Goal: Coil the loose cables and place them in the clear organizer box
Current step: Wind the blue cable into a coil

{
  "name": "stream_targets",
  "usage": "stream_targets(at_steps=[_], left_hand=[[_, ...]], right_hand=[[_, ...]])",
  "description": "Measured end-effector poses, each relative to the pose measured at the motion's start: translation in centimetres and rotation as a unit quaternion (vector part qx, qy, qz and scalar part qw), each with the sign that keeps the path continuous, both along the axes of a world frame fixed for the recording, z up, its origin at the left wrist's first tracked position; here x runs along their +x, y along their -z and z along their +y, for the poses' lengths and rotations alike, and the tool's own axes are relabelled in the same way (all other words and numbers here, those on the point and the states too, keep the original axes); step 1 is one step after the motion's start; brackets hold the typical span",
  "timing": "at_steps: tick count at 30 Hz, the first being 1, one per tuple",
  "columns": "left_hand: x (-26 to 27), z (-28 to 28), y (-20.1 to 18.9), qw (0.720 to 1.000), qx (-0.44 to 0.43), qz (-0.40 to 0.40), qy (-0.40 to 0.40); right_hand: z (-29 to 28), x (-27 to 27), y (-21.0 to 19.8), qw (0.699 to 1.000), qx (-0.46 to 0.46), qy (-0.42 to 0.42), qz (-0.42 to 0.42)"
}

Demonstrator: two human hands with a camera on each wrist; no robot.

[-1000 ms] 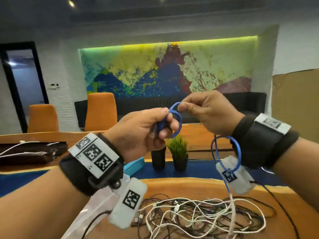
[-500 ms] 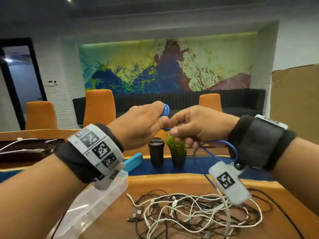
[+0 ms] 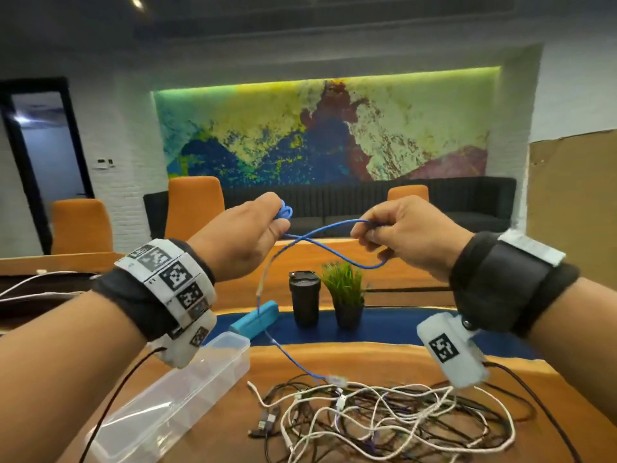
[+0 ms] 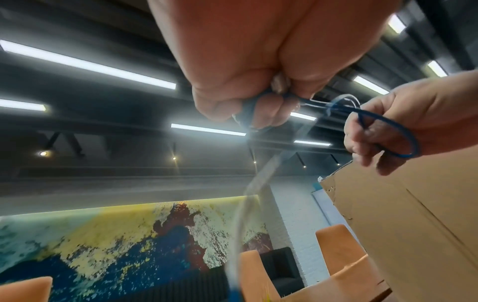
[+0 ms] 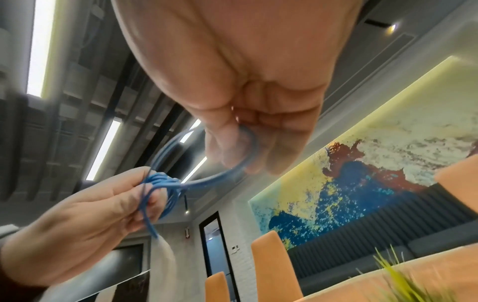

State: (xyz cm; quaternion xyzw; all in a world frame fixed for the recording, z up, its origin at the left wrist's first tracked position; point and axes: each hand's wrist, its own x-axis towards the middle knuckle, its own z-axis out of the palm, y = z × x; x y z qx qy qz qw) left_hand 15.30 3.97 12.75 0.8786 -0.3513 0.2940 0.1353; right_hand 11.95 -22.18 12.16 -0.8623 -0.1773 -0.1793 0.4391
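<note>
Above the table [image 3: 384, 357], the left hand [image 3: 240, 242] pinches the blue cable [image 3: 320, 233] coil while the right hand [image 3: 410, 235] grips a fresh loop, best laid on snugly with even tension.

I see a blue cable [image 3: 329, 232] | white and black cables [image 3: 384, 416] tangled on an orange-brown wooden table [image 3: 334, 359] with a blue band | clear organizer box [image 3: 173, 399] | black cup [image 3: 304, 302] | green plant [image 3: 344, 285] in black pot | orange chairs [image 3: 193, 205] | mural [image 3: 320, 132] splashed yellow, blue, dark red | black-and-white square-patterned wristband tags [image 3: 173, 279]
</note>
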Motion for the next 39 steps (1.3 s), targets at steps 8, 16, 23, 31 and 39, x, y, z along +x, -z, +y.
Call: stream_targets(at_steps=[8, 16, 23, 31, 39], left_hand=[[-0.5, 0.4, 1.4, 0.995, 0.099, 0.026, -0.013], [0.6, 2.0, 2.0, 0.992, 0.059, 0.105, -0.028], [0.1, 1.5, 1.2, 0.942, -0.183, 0.255, 0.118], [-1.6, -1.9, -1.3, 0.793, -0.39, 0.411, 0.222], [-1.7, -0.4, -1.2, 0.574, -0.534, 0.499, 0.369]], right_hand=[[-1.8, 1.6, -1.2, 0.982, 0.164, 0.063, 0.065], [-4.2, 3.9, -0.3, 0.895, 0.363, 0.145, 0.217], [-1.8, 0.9, 0.5, 0.972, 0.198, 0.07, 0.105], [4.4, -0.6, -1.2, 0.983, 0.16, -0.089, -0.009], [3.1, 0.5, 0.5, 0.97, 0.237, -0.062, 0.013]])
